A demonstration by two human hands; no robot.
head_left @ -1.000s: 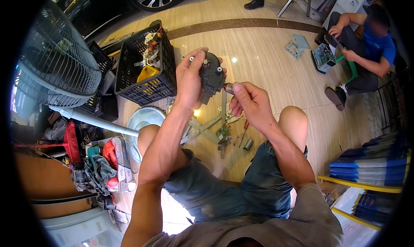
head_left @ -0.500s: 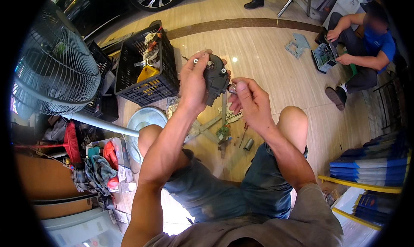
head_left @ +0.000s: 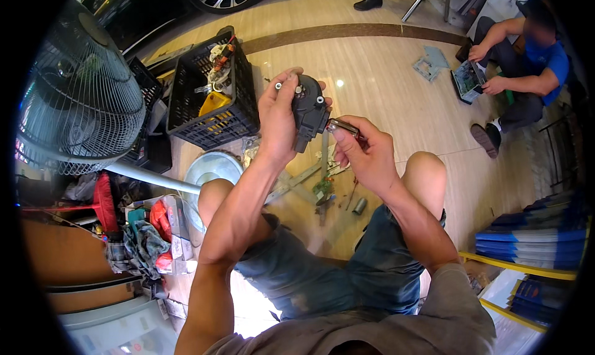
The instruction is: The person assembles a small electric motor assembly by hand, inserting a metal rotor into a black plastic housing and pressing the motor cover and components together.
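Observation:
My left hand [head_left: 279, 122] grips a dark grey plastic housing [head_left: 310, 110] with a rounded top and bright metal fittings, raised in front of me. My right hand [head_left: 365, 150] is closed round a short shiny metal piece [head_left: 342, 129] with a dark tip, held against or very near the housing's right side; which of the two I cannot tell. Below them on the floor lie crossed metal bars [head_left: 291, 184], a small green circuit board [head_left: 322, 187], a thin screwdriver [head_left: 352, 194] and a grey metal cylinder [head_left: 359, 206].
Left: grey fan [head_left: 80, 101], black crate of parts [head_left: 201, 122], pale basin [head_left: 198, 169], piled cloths [head_left: 145, 243]. Top: black car [head_left: 142, 8], a booted leg [head_left: 370, 0]. Right: seated co-worker [head_left: 539, 63] handling an opened electronic case [head_left: 465, 82]; stacked blue-and-white packs [head_left: 533, 237].
The piece in my right hand has tilted and shows more of its length. My right hand has shifted slightly right. The co-worker has moved their hands on the case.

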